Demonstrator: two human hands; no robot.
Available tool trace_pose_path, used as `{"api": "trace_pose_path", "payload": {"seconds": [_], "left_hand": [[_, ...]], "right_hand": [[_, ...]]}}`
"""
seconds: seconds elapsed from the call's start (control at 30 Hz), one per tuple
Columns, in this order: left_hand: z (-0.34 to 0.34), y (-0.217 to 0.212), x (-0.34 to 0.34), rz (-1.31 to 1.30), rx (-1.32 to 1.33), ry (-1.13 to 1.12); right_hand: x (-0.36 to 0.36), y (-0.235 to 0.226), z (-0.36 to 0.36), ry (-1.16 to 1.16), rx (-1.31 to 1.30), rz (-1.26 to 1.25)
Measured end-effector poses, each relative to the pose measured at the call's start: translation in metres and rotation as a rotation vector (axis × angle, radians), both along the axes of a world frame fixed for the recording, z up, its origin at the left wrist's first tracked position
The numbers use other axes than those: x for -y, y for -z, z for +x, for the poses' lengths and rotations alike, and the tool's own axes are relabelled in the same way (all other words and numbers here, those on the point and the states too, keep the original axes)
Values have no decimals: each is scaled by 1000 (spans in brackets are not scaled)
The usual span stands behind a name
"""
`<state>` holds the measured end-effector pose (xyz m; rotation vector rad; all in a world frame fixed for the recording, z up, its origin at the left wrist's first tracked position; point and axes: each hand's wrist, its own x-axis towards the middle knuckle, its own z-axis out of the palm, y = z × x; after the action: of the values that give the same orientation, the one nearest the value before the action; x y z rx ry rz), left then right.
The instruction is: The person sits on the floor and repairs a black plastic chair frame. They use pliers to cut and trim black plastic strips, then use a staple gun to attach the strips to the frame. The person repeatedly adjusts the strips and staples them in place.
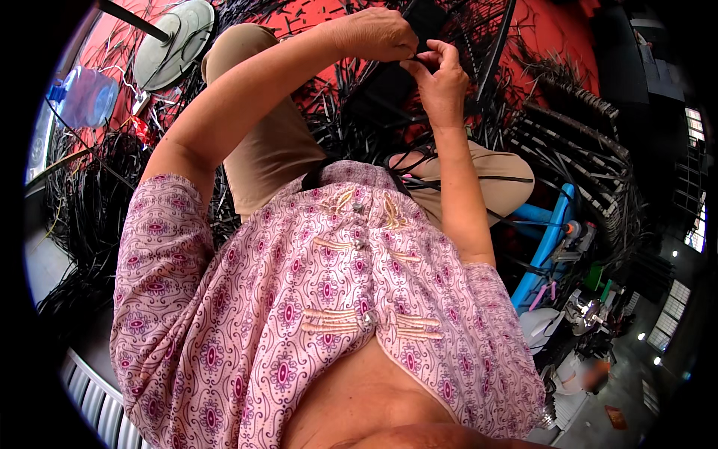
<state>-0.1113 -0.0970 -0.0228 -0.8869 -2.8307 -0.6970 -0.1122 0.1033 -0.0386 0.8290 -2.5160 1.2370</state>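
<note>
At the top centre, my left hand (378, 34) is closed, its fingers curled toward a thin black strip (416, 57). My right hand (443, 81) meets it from the right, thumb and forefinger bent together at the same strip. Just behind both hands stands a dark frame (493, 56) with black strips woven across it. How the strip joins this frame is hard to make out against the dark material. More black strips lie across my right knee.
Loose black strips (105, 194) heap up at the left. A round grey base (176, 49) with a pole and a clear plastic bottle (93, 97) stand at far left. Bundled strips (568, 142) lie to the right, above a blue plastic stool (544, 251). The floor covering is red.
</note>
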Motion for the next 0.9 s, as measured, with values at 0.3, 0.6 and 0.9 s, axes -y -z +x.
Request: {"api": "trace_pose_path", "payload": {"seconds": [0.3, 0.6, 0.9], "left_hand": [[4, 0, -5, 157, 33, -45], [42, -4, -40, 193, 177, -172], [25, -25, -60, 203, 328, -286]], "right_hand": [[-17, 20, 0, 43, -441, 259], [-49, 30, 16, -12, -505, 267], [-66, 27, -2, -36, -405, 146]]}}
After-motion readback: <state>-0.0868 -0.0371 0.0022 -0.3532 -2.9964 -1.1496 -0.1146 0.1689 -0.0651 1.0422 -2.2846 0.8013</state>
